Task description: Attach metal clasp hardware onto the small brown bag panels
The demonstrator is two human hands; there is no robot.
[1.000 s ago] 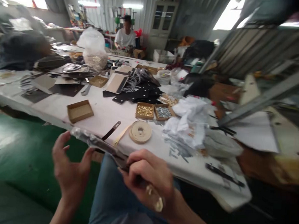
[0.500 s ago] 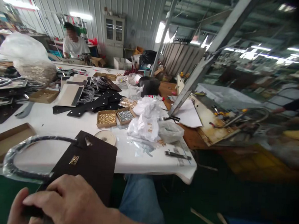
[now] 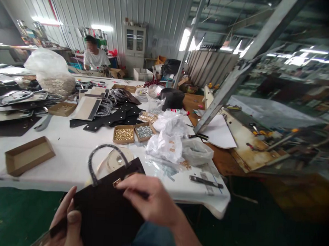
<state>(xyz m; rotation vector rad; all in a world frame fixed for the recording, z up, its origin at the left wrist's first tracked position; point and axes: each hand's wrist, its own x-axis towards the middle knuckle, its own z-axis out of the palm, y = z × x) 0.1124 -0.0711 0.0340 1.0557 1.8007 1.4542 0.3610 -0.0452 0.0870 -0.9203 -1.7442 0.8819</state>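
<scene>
Head view: right hand (image 3: pixel 148 198) has its fingers nearly together, tips touching a gold fitting (image 3: pixel 116 183); pinching or pressing, cannot tell. Left hand (image 3: pixel 66 224) is closed round the near-left edge of a dark bag piece (image 3: pixel 108 214), thumb on its face. Judgement: the left grip steadies the piece at a slant so the right fingers can reach the fitting. Piece sits between the 2 hands, above the lap; its handle (image 3: pixel 90 165) arches up beyond the fingertips.

Just beyond the fingers: tape roll (image 3: pixel 112 163), partly hidden, on the white counter (image 3: pixel 75 160). Farther: 2 small boxes, gold pieces (image 3: pixel 124 132) and silver pieces (image 3: pixel 144 131), side by side, presumably for easy reach. Left of the fingers: shallow carton (image 3: pixel 15 167). Right: plastic bags (image 3: pixel 165 147), black strap (image 3: pixel 205 182).

Outermost: co-worker (image 3: pixel 96 59) by a corrugated wall (image 3: pixel 165 11), cabinet (image 3: pixel 134 43). Green floor (image 3: pixel 31 211) below left.
</scene>
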